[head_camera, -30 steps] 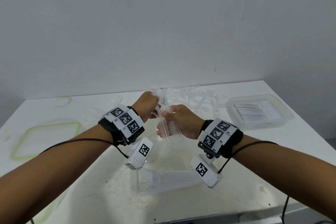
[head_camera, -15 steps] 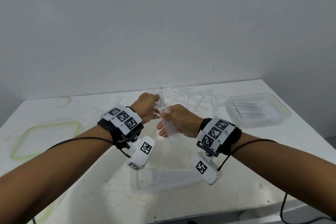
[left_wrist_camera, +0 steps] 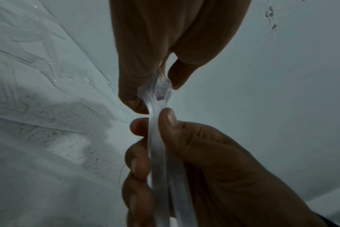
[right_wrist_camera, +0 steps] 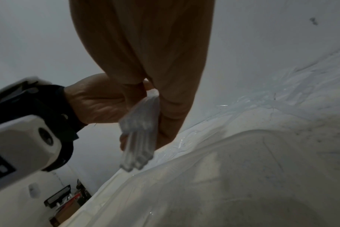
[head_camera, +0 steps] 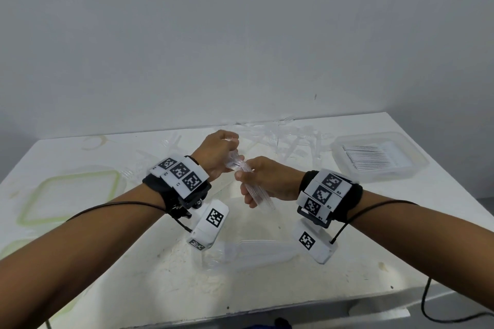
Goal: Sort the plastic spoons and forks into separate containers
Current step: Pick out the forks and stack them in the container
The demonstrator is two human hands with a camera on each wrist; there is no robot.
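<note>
A bundle of clear plastic utensils (head_camera: 258, 193) hangs in the air between both hands, above the middle of the white table (head_camera: 267, 288). My right hand (head_camera: 247, 187) grips the handles, fingers curled round them. Fingers and thumb of my left hand (head_camera: 232, 154) pinch the heads of the bundle (left_wrist_camera: 160, 90). In the right wrist view the handle ends (right_wrist_camera: 138, 153) fan out below my right fist. I cannot tell whether the pieces are spoons or forks.
A clear container (head_camera: 248, 251) lies near the front edge under my wrists. Another clear container (head_camera: 379, 160) with stacked pieces sits at the right. Loose clear cutlery (head_camera: 288, 139) is heaped at the back. A green-rimmed lid (head_camera: 69, 195) lies at the left.
The heads of the bundle stood up above both hands a second ago; now my left hand's fingers cover them. The right hand has stayed in place.
</note>
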